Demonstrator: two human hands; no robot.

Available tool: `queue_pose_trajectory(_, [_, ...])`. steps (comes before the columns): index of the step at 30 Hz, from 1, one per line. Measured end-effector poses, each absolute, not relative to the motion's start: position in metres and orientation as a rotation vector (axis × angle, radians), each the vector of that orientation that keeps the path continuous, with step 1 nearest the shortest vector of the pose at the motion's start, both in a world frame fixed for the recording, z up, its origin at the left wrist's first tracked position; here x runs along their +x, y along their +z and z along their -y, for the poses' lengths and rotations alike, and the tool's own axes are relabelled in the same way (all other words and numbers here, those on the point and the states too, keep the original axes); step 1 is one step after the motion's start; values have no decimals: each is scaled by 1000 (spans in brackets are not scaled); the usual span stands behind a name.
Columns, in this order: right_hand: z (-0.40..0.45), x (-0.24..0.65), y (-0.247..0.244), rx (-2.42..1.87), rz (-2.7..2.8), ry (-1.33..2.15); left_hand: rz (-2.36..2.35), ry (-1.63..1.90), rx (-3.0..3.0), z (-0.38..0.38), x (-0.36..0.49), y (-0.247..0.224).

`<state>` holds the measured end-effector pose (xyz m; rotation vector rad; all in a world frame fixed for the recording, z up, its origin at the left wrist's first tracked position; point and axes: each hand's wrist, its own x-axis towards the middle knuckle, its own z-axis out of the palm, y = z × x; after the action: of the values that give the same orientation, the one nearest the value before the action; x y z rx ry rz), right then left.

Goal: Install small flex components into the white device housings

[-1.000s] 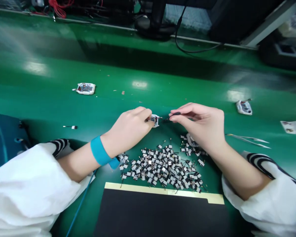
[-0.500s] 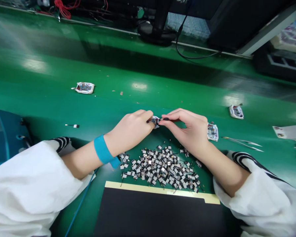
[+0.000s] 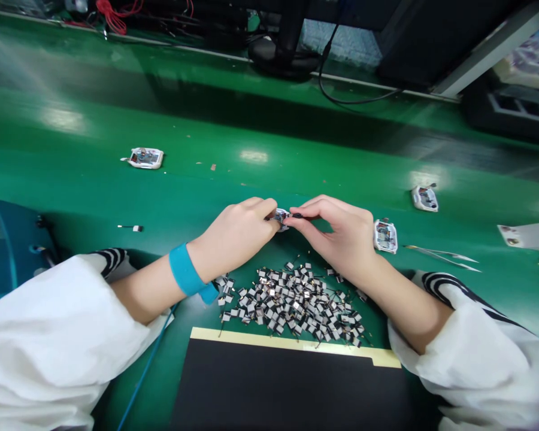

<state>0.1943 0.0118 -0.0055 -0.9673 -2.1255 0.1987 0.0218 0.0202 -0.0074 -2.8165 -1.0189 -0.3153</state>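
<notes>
My left hand (image 3: 240, 230) is closed around a small white housing (image 3: 281, 218) with an exposed circuit board, its fingers covering much of it. At that housing's right side, my right hand (image 3: 341, 230) pinches a small black part (image 3: 296, 215) between thumb and forefinger. Just below both hands spreads a heap of small grey-and-black parts with short leads (image 3: 296, 302). Close to the right hand's outer side, another open white housing (image 3: 385, 235) lies with its board showing. Beyond it is a pair of tweezers (image 3: 444, 254).
Farther off lie two more open housings, a left one (image 3: 146, 158) and a right one (image 3: 425, 198). A single leaded part (image 3: 137, 228) sits at left. A black sheet with a yellow edge (image 3: 291, 383) is nearest me. A monitor stand (image 3: 285, 60) and black cable (image 3: 327, 84) are behind.
The two farther housings and the scraps beside them have slid left along the green surface. My hands keep their hold, with only a slight shift. The view has tilted a little.
</notes>
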Motion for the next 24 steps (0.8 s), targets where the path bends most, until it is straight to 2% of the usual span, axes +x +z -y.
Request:
queue_pose_trajectory(7, [-5, 188, -9, -1145, 2151, 151, 990, -356, -2806, -20, 22, -7])
queue_pose_trajectory(24, [-11, 188, -22, -1086, 1902, 599, 1038, -317, -2835, -18, 23, -9])
